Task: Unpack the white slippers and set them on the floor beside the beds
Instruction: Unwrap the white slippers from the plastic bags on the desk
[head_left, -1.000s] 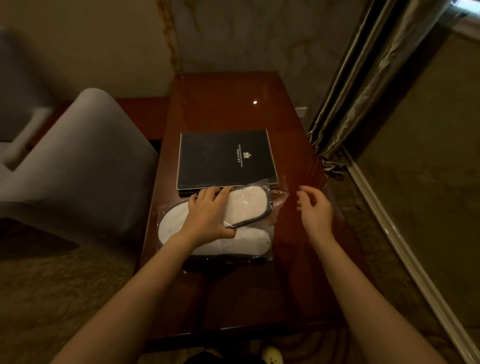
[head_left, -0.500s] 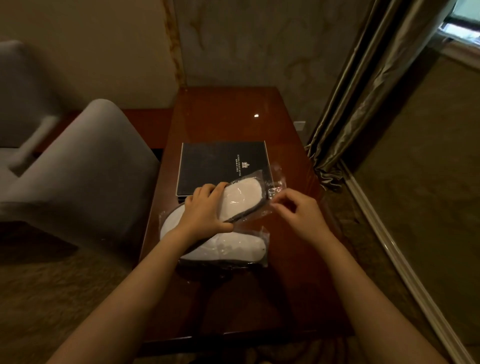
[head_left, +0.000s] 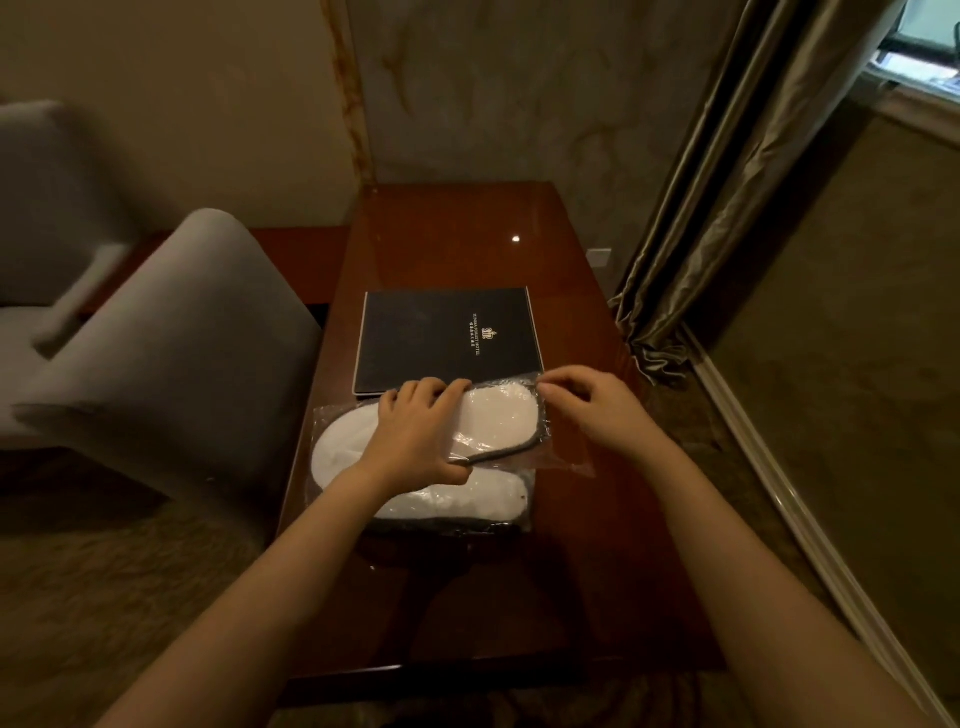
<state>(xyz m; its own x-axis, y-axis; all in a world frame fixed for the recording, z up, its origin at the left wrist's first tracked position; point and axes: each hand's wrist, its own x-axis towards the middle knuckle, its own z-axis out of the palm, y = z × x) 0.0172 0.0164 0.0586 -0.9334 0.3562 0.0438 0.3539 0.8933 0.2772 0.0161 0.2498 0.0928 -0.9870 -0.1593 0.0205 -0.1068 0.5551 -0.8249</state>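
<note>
Two packs of white slippers in clear plastic bags lie stacked on the glossy brown table (head_left: 467, 249). The upper slipper pack (head_left: 498, 423) has a dark trim and rests tilted over the lower slipper pack (head_left: 467, 501). My left hand (head_left: 421, 434) grips the upper pack across its middle, thumb under its near edge. My right hand (head_left: 597, 410) pinches the plastic bag at the pack's far right corner with thumb and forefinger.
A black hotel folder (head_left: 447, 338) lies just behind the slippers. A grey upholstered chair (head_left: 171, 353) stands at the table's left side. Shiny curtains (head_left: 727, 182) hang at the right, with a baseboard (head_left: 779, 493) along the carpeted floor.
My right hand moved in from the right and closed its fingertips on the plastic at the upper pack's end. My left hand stayed on the pack, which lifted slightly.
</note>
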